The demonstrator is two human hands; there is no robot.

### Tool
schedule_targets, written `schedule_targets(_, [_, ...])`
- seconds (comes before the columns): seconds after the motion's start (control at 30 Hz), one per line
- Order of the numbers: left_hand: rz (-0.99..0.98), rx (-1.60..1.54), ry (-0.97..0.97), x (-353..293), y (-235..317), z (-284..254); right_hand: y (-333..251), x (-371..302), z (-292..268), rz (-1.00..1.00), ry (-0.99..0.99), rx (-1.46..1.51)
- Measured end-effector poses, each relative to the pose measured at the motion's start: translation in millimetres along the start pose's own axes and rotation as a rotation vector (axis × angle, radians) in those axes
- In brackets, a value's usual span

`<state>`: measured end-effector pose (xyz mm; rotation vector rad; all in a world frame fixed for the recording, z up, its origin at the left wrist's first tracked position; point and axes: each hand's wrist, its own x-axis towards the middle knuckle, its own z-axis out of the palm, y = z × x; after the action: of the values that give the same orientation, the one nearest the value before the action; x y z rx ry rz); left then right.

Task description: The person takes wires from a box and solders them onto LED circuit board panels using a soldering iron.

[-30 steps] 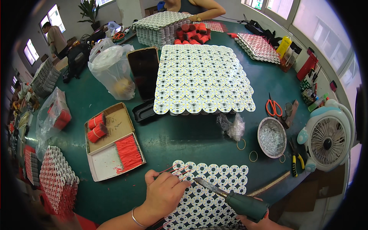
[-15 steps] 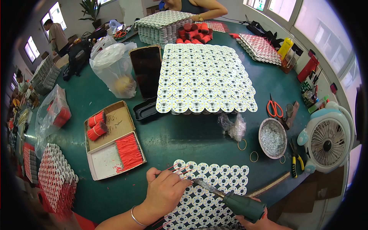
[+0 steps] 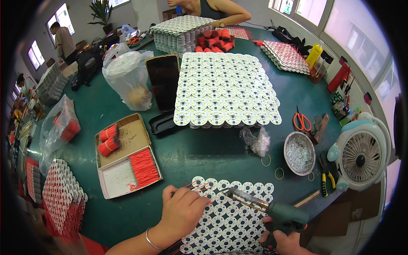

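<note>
A sheet of round white LED circuit boards (image 3: 231, 223) lies on the green table in front of me. My left hand (image 3: 183, 211) rests over its left edge, fingertips pinched on a thin red wire (image 3: 208, 201). More red wires (image 3: 194, 184) reach onto the upper left boards, beside my knuckles. In my right hand (image 3: 284, 241) is a dark green soldering gun (image 3: 287, 216), gripped by its handle. Its metal tip points left over the upper boards, a little apart from my left fingertips. Whether the tip touches a board I cannot tell.
Left of the sheet sits a cardboard box (image 3: 119, 182) with red wires. A tall stack of LED sheets (image 3: 227, 91) stands ahead. On the right are a metal bowl (image 3: 286, 159), orange scissors (image 3: 301, 122), pliers (image 3: 327, 178) and a fan (image 3: 359, 157). Another person (image 3: 221, 10) sits across.
The soldering gun has moved up and to the right, its tip drawing away from my left fingertips. My left hand has stayed nearly in place.
</note>
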<state>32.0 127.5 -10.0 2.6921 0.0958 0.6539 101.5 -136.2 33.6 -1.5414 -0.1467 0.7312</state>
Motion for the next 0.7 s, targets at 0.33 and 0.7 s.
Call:
schedule_targets(0.33, [0.023, 0.053, -0.05, -14.0, 5.7, -17.0, 18.7, -2.3, -14.4, -0.304, -0.211, -0.482])
schedule_targets(0.7, [0.007, 0.022, -0.057, -15.5, 2.1, -13.5, 11.8, 0.9, 0.4, -0.458, -0.176, -0.579])
